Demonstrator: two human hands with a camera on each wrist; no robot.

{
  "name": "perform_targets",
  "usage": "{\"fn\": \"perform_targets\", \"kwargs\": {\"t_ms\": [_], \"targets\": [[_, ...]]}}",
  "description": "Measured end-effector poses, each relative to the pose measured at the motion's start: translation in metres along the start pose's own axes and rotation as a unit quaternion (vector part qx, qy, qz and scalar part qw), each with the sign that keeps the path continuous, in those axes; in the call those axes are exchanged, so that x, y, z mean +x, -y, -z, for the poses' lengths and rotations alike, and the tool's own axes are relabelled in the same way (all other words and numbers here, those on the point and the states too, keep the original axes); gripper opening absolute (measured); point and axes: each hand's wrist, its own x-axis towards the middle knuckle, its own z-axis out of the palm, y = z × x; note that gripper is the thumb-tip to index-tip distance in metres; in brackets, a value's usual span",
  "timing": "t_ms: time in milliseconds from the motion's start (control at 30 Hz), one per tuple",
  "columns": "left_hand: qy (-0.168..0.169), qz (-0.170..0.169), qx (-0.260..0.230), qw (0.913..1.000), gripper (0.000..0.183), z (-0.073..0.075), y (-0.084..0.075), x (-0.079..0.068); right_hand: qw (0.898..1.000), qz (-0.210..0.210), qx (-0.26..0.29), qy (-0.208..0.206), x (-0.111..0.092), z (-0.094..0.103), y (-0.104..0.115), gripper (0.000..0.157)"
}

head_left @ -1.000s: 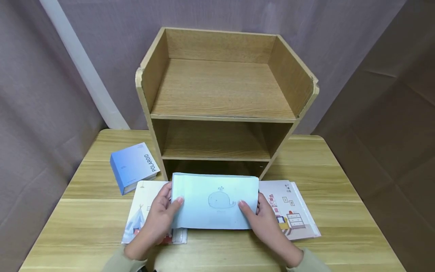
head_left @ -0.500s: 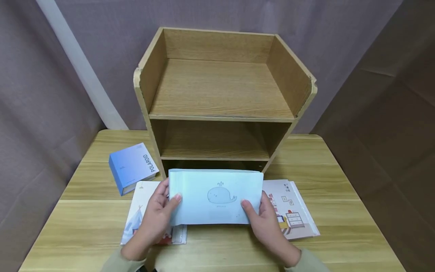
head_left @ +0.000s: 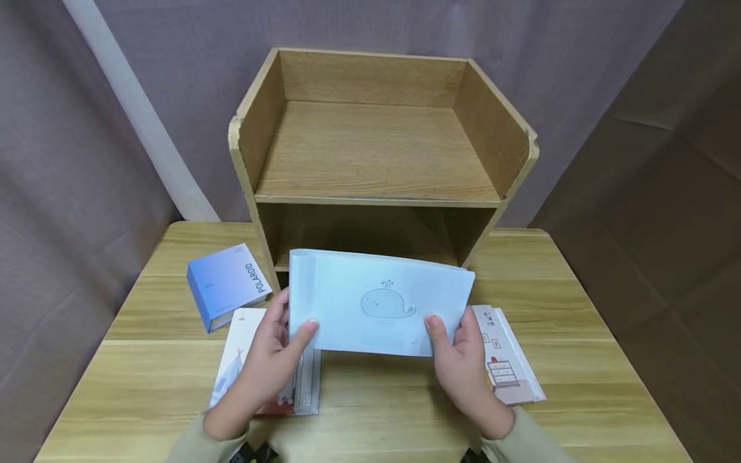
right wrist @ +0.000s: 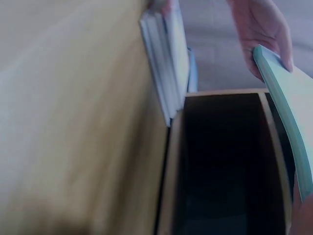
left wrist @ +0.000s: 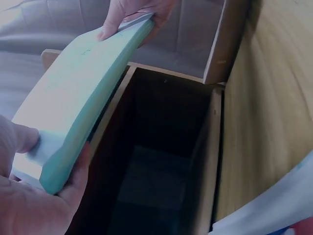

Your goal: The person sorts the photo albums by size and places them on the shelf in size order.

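A pale blue notebook (head_left: pixel 347 302) with a small whale drawn on its cover is held up in front of the wooden shelf unit (head_left: pixel 376 154). My left hand (head_left: pixel 269 366) grips its left end, thumb on the cover and fingers behind. At the opposite end my right hand (head_left: pixel 463 373) holds it the same way. Its thick, greenish side edge shows in the left wrist view, where the notebook (left wrist: pixel 73 93) slants between both hands. The right wrist view catches the notebook's edge (right wrist: pixel 288 122) near the dark lower compartment. The notebook hides part of the lower shelves.
A blue book marked POLAROID (head_left: pixel 228 283) lies left of the shelf unit. Illustrated books lie on the table: one under my left forearm (head_left: pixel 240 331), another beside my right hand (head_left: pixel 518 373). Grey curtains (head_left: pixel 359 26) hang behind.
Both hands have raised the notebook and moved it forward towards the shelf unit. Its right end has shifted rightward, and it now tilts slightly and covers the middle shelf's front edge.
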Motion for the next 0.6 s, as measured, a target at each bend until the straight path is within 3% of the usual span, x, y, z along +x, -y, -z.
{"fn": "perform_targets", "kwargs": {"t_ms": [167, 300, 500, 600], "targets": [[0.010, -0.033, 0.019, 0.9992, 0.058, -0.002, -0.006, 0.003, 1.000, 0.014, 0.013, -0.015, 0.011, 0.002, 0.009, 0.028], [-0.008, -0.054, 0.023, 0.9982, 0.058, -0.006, -0.009, 0.005, 0.999, 0.025, 0.034, -0.025, 0.017, -0.001, 0.015, 0.031], [-0.059, -0.064, 0.021, 0.9960, 0.052, -0.010, -0.015, 0.008, 0.998, 0.042, 0.032, -0.022, 0.019, -0.005, 0.023, 0.046], [-0.074, -0.070, 0.023, 0.9945, 0.049, -0.009, -0.020, 0.010, 0.997, 0.072, 0.030, -0.013, 0.017, -0.008, 0.026, 0.059]]}}
